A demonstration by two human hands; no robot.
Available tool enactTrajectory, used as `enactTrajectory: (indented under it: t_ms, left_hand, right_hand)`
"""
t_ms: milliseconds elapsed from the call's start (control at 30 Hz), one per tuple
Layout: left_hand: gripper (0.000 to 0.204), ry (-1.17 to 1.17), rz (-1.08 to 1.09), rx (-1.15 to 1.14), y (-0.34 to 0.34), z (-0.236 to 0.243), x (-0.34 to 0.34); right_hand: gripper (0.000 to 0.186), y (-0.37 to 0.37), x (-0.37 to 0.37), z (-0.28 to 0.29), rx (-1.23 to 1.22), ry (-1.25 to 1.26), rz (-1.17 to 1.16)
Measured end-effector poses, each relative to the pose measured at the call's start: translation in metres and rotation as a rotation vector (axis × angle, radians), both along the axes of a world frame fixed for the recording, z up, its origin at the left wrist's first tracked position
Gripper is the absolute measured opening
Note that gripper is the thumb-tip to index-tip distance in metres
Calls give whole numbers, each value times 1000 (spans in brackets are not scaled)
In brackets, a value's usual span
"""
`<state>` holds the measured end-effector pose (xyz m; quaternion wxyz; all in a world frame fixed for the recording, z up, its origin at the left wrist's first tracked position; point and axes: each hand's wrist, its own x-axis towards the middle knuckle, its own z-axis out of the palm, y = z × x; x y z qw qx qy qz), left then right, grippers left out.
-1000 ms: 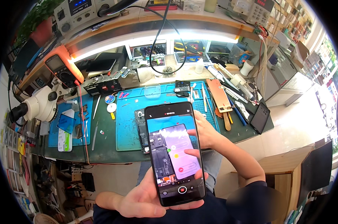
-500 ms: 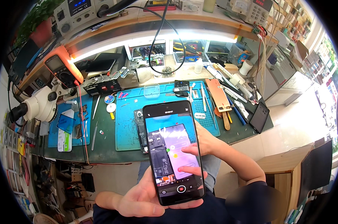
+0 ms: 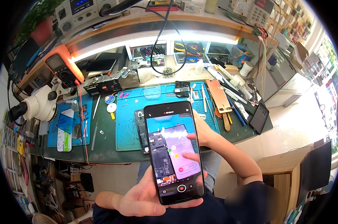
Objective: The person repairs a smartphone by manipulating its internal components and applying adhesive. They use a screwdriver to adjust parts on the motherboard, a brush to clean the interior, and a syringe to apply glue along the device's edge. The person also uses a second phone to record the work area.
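My left hand (image 3: 141,196) grips a black smartphone (image 3: 200,164) from below, upright before me, its screen showing a running video recording. Behind it my right hand (image 3: 203,130) reaches over the blue work mat (image 3: 126,119); its fingers are hidden directly. On the smartphone's screen, though, they appear stretched and apart, above a lit purple display with slider buttons. That display lies against an opened phone (image 3: 140,128) with bare battery and boards, of which only the left edge shows beside the held smartphone.
An orange multimeter (image 3: 62,67) and a white microscope (image 3: 38,106) stand at left. Tweezers, brushes and a copper-coloured phone back (image 3: 218,95) lie right of the mat. A clear tray (image 3: 152,91) sits at its far edge. A black cable (image 3: 153,48) hangs overhead.
On the smartphone's screen, my right fingers have lifted from the red button and moved up and right over the display. My left hand holds the smartphone nearly still.
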<state>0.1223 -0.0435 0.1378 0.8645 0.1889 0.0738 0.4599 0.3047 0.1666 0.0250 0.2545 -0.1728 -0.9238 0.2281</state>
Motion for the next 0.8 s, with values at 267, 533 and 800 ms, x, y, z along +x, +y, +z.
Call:
enactTrajectory:
  t_ms: [267, 533, 800]
  left_hand:
    - [124, 79, 11, -200, 6, 8, 2]
    - [126, 42, 13, -205, 8, 7, 1]
    - [126, 42, 0, -108, 8, 3, -1]
  right_hand:
    - [42, 5, -11, -5, -472, 46, 56]
    - [40, 6, -8, -4, -284, 24, -15]
    - [33, 4, -3, 1, -103, 53, -25]
